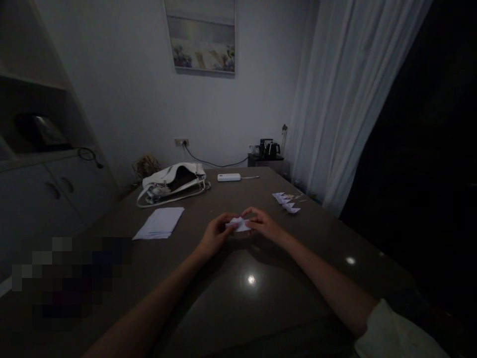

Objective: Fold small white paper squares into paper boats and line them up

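A small piece of folded white paper (239,225) is held just below the middle of the frame, pinched between the left hand (218,232) and the right hand (266,226). Both have their fingers curled and thumbs pressed to its near face, closed on either end with little gap; the light is dim, so whether every fingertip bears on it I cannot tell. It should be nearly weightless, fairly crisp along its creases yet easily bent or torn, and not very slippery; the ends, taken lightly between thumb and forefinger, look the best hold, since a hard squeeze might crush the folds. Under it spreads a dark, glossy table (290,303), with a bright reflection at lower centre. A stack of white paper (160,223) lies left of centre, a white bag (173,180) above it, a white device (228,177) near upper centre, and pointed paper pieces (286,203) right of centre. Beyond, a framed picture (203,42) hangs at the top on a pale wall (149,94), a cabinet (55,189) fills the left edge, and a sheer curtain (335,99) falls at upper right.
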A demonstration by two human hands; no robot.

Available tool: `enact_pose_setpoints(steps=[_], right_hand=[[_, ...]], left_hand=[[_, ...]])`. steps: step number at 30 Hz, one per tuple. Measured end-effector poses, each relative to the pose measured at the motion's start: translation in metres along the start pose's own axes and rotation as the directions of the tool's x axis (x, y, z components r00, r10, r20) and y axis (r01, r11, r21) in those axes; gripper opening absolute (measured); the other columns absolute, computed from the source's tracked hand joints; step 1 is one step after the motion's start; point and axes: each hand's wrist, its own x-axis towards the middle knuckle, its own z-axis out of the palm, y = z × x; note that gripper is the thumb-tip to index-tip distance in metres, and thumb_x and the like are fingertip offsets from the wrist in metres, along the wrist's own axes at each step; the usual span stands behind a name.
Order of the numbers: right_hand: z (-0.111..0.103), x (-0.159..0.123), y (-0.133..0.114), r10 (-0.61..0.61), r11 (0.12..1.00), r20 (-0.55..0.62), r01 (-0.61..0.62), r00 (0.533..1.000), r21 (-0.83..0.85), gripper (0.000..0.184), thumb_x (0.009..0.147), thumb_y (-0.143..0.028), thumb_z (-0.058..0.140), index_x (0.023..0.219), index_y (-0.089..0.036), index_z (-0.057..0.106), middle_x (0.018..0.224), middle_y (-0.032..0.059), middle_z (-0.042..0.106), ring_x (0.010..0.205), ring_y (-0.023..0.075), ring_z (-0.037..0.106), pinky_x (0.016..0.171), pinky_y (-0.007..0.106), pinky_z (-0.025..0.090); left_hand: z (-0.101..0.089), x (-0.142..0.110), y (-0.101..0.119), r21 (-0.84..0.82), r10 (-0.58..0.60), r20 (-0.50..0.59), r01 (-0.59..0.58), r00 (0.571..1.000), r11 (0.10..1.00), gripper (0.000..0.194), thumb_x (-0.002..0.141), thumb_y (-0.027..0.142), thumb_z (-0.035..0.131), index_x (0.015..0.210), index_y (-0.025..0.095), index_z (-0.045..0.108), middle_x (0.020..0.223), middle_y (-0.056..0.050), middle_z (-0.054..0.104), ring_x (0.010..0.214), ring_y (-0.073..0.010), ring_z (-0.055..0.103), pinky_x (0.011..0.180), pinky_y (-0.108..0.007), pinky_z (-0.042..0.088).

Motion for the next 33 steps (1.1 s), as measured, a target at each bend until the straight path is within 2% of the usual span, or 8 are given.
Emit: enact_pose_setpoints(steps=[3,6,11,15,19,23,28,33], right_hand=[[0.002,0.0,-0.004,-0.026,0.999,-0.002,0.026,1.0,-0.026,0.025,0.075,-0.031,0.058,0.095,-0.018,0.049,0.067,-0.0022,0.06,0.053,0.0092,0.053,0.052,0.021,0.042],[0.006,-0.001,-0.006,-0.045,0.998,0.006,0.045,0.999,-0.04,0.027,0.075,-0.033,0.059,0.096,-0.019,0.049,0.069,-0.0019,0.059,0.057,0.0097,0.053,0.053,0.02,0.041],[0.014,-0.003,-0.008,-0.051,0.996,-0.02,0.05,0.998,-0.077,0.029,0.076,-0.036,0.059,0.096,-0.019,0.047,0.062,-0.0041,0.055,0.048,0.0072,0.046,0.045,0.017,0.03],[0.015,-0.003,-0.008,-0.059,0.997,-0.038,0.057,0.998,-0.06,0.029,0.076,-0.038,0.059,0.095,-0.019,0.047,0.062,-0.0038,0.055,0.047,0.0075,0.045,0.045,0.017,0.029],[0.014,-0.003,-0.009,-0.073,0.996,-0.035,0.071,0.997,-0.053,0.029,0.074,-0.037,0.06,0.092,-0.019,0.047,0.066,-0.0024,0.058,0.05,0.0079,0.047,0.048,0.018,0.031],[0.013,-0.002,-0.008,-0.074,0.997,-0.072,0.071,0.995,-0.043,0.028,0.073,-0.039,0.061,0.085,-0.018,0.046,0.067,-0.0019,0.058,0.051,0.0081,0.047,0.049,0.019,0.032],[0.011,0.0,-0.005,-0.057,0.998,-0.057,0.055,0.997,-0.026,0.029,0.073,-0.04,0.061,0.087,-0.018,0.048,0.071,-0.0007,0.06,0.053,0.0087,0.049,0.05,0.019,0.033],[0.01,0.001,-0.006,0.011,1.0,-0.094,-0.014,0.996,-0.027,0.03,0.073,-0.039,0.06,0.093,-0.019,0.05,0.064,-0.0025,0.057,0.05,0.0088,0.048,0.047,0.019,0.034]], left_hand=[[-0.001,0.0,0.004,-0.012,-0.029,-0.016,0.029,0.999,1.0,0.035,0.079,0.04,0.053,0.099,0.011,0.058,0.081,-0.005,0.061,0.062,-0.0121,0.053,0.055,-0.021,0.042],[-0.001,-0.002,0.003,-0.002,-0.03,-0.009,0.03,1.0,1.0,0.035,0.08,0.04,0.052,0.1,0.012,0.057,0.081,-0.006,0.061,0.063,-0.0129,0.054,0.055,-0.021,0.042],[0.002,-0.004,-0.002,0.023,-0.007,0.039,0.006,0.999,1.0,0.031,0.082,0.037,0.05,0.101,0.013,0.054,0.075,-0.004,0.06,0.06,-0.0118,0.053,0.052,-0.02,0.039],[0.003,-0.004,-0.003,0.023,0.005,0.038,-0.006,0.999,1.0,0.029,0.084,0.036,0.047,0.101,0.013,0.053,0.071,-0.002,0.059,0.059,-0.0117,0.052,0.052,-0.019,0.038],[0.002,-0.004,-0.002,0.125,0.067,0.022,-0.069,0.997,0.99,0.027,0.079,0.034,0.055,0.097,0.014,0.055,0.082,-0.004,0.06,0.07,-0.0136,0.054,0.06,-0.021,0.041],[-0.001,-0.004,-0.001,0.251,0.083,0.056,-0.094,0.995,0.963,0.024,0.078,0.035,0.055,0.087,0.014,0.062,0.079,-0.004,0.061,0.069,-0.0142,0.053,0.063,-0.023,0.041],[-0.005,-0.003,0.0,0.316,0.126,0.069,-0.142,0.99,0.938,0.036,0.075,0.037,0.059,0.102,0.015,0.063,0.078,-0.004,0.06,0.066,-0.0139,0.052,0.059,-0.022,0.04],[-0.009,-0.001,0.002,0.442,0.165,0.101,-0.193,0.981,0.876,0.038,0.078,0.035,0.057,0.112,0.018,0.06,0.081,-0.004,0.058,0.065,-0.0124,0.051,0.062,-0.023,0.04]])
